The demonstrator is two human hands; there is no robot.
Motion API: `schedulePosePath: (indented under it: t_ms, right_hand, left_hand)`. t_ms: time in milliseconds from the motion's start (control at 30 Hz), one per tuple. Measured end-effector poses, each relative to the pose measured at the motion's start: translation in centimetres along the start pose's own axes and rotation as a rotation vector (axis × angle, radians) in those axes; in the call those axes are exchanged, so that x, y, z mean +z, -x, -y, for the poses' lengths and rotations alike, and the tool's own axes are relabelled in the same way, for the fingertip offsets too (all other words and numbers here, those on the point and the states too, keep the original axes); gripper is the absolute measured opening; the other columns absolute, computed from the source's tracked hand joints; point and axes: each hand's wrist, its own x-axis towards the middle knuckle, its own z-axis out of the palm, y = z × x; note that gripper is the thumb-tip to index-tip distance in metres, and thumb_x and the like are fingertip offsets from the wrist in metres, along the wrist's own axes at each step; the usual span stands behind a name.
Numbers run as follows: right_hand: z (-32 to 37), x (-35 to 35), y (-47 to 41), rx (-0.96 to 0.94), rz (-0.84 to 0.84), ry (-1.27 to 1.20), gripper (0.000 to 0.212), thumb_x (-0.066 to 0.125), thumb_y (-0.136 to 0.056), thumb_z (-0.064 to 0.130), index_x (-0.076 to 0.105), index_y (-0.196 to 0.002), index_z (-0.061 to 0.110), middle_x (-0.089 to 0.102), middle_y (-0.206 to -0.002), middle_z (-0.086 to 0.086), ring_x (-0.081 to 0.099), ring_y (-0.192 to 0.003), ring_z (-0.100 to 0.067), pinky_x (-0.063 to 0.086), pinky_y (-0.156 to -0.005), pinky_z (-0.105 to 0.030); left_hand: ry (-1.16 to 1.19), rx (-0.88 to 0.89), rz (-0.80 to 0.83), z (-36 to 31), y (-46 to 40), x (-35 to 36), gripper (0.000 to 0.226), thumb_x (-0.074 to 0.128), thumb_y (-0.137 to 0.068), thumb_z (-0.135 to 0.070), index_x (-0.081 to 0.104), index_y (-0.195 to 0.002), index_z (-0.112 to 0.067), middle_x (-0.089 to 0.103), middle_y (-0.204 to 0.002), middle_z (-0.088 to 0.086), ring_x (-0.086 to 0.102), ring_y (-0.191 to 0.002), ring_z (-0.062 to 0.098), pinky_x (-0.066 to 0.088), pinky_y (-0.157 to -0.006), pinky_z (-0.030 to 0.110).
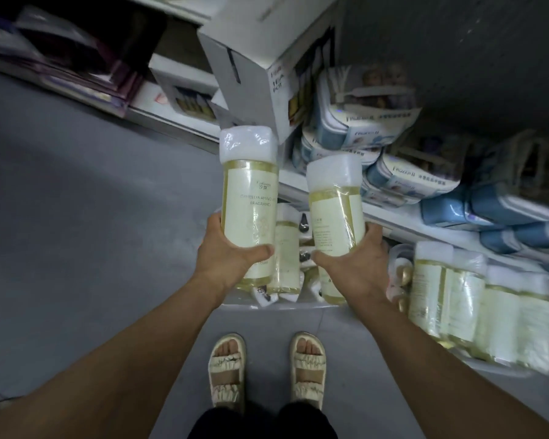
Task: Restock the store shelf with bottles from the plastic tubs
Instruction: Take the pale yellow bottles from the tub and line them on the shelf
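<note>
Sandalled feet (267, 369) are standing on the grey floor (76, 232) at the bottom centre of the frame, and both bare forearms are reaching up from the lower corners. At mid-frame the left hand (225, 251) is wrapping its grip round the lower body of a pale yellow bottle (249, 198), thumb across the front under the label, fingers hidden behind. Just right of it, the right hand (352, 264) is clamping a second bottle (335, 201) the same way, this one tilting slightly left with its back label showing. Both are riding cap-up, film-wrapped tops pointing toward the shelf (403, 217) in the right half of the frame; I'm reading that as a carry from tub to shelf, held low on the body so the bases can go down first.

Directly below the hands, a plastic tub (286, 304) is still holding more bottles lying among small dark-and-white items. At lower right, a row of wrapped bottles (476, 308) is standing in a blurred clear container. Blue-and-white packs (371, 122) are crowding the shelf above, with a white carton (254, 68) at top centre, so finding open space looks like the tricky part.
</note>
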Motion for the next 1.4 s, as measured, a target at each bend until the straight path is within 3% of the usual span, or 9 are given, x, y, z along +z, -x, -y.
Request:
schedulePosePath:
  t_ms: [200,333,467,567,667,767,1033,1200,1400]
  right_hand:
    - [7.3,-6.0,4.5,-0.036,-0.010,-0.092,0.085,0.086,-0.055,0.041,0.035,-0.118,0.017,0.051,-0.112,-0.007,0.054,-0.097,-0.026,0.050,-0.075,-0.038]
    - [12.2,-9.1,7.7,-0.085,-0.008,-0.146,0.079,0.085,-0.054,0.039,0.033,-0.111,0.024,0.053,-0.108,-0.002,0.055,-0.093,-0.022,0.052,-0.073,-0.038]
    - [16.7,-11.9,11.2,-0.161,-0.017,-0.195,0.078,0.086,-0.054,0.035,0.032,-0.111,0.024,0.054,-0.108,-0.002,0.056,-0.092,-0.021,0.048,-0.066,-0.032]
    - [20.1,-14.1,13.8,-0.205,-0.038,-0.229,0.079,0.086,-0.054,0.035,0.033,-0.111,0.023,0.054,-0.108,-0.002,0.055,-0.095,-0.022,0.045,-0.069,-0.031]
    - [23.0,-16.6,16.2,-0.266,-0.075,-0.248,0.082,0.087,-0.055,0.034,0.037,-0.117,0.020,0.052,-0.107,-0.001,0.054,-0.095,-0.020,0.045,-0.072,-0.031]
    - [25.5,-19.4,18.3,-0.314,-0.109,-0.274,0.082,0.087,-0.055,0.033,0.036,-0.118,0.021,0.049,-0.103,0.003,0.051,-0.092,-0.017,0.043,-0.072,-0.031]
    - [31.1,-27.6,21.0,-0.439,-0.217,-0.359,0.079,0.087,-0.055,0.035,0.030,-0.108,0.029,0.050,-0.106,0.003,0.052,-0.097,-0.018,0.049,-0.077,-0.035]
    - [33.3,-32.6,21.1,-0.503,-0.269,-0.415,0.082,0.087,-0.055,0.036,0.034,-0.116,0.025,0.050,-0.108,0.003,0.052,-0.096,-0.016,0.043,-0.073,-0.029]
    - [34.2,-37.9,20.4,-0.553,-0.324,-0.484,0.079,0.089,-0.055,0.036,0.035,-0.111,0.024,0.051,-0.107,0.004,0.053,-0.097,-0.016,0.045,-0.074,-0.029]
  left_hand:
    - [0.065,0.059,0.004,-5.8,4.6,-6.6,0.074,0.086,-0.063,-0.014,0.041,-0.122,-0.023,0.058,-0.109,-0.005,0.058,-0.100,0.016,0.054,-0.084,0.038]
    - [0.127,0.100,0.024,-9.4,7.7,-11.3,0.065,0.082,-0.069,-0.012,0.040,-0.117,-0.025,0.057,-0.104,-0.009,0.057,-0.089,0.006,0.047,-0.063,0.023]
    - [0.191,0.147,0.045,-12.3,10.2,-15.5,0.063,0.080,-0.071,-0.008,0.040,-0.115,-0.027,0.057,-0.102,-0.008,0.058,-0.090,0.008,0.047,-0.061,0.023]
    - [0.198,0.203,0.038,-14.7,11.8,-18.2,0.064,0.081,-0.069,-0.006,0.042,-0.116,-0.025,0.058,-0.104,-0.007,0.059,-0.096,0.012,0.050,-0.067,0.026]
    - [0.189,0.254,0.050,-17.6,13.4,-20.5,0.078,0.087,-0.060,-0.016,0.042,-0.123,-0.029,0.061,-0.111,-0.006,0.060,-0.104,0.017,0.054,-0.085,0.041]
    - [0.206,0.327,0.077,-20.8,15.2,-22.1,0.086,0.086,-0.055,-0.018,0.041,-0.126,-0.033,0.063,-0.114,-0.006,0.060,-0.106,0.017,0.052,-0.090,0.046]
    - [0.236,0.545,0.119,-29.8,19.3,-24.9,0.074,0.083,-0.066,-0.006,0.043,-0.125,-0.025,0.064,-0.113,-0.004,0.062,-0.104,0.016,0.054,-0.079,0.035]
    - [0.275,0.623,0.139,-34.9,21.1,-25.1,0.093,0.086,-0.042,-0.027,0.043,-0.124,-0.024,0.065,-0.116,0.001,0.064,-0.105,0.019,0.054,-0.088,0.046]
    - [0.281,0.749,0.154,-39.9,22.5,-23.6,0.096,0.084,-0.038,-0.031,0.046,-0.125,-0.020,0.067,-0.114,0.003,0.066,-0.104,0.020,0.054,-0.088,0.045]
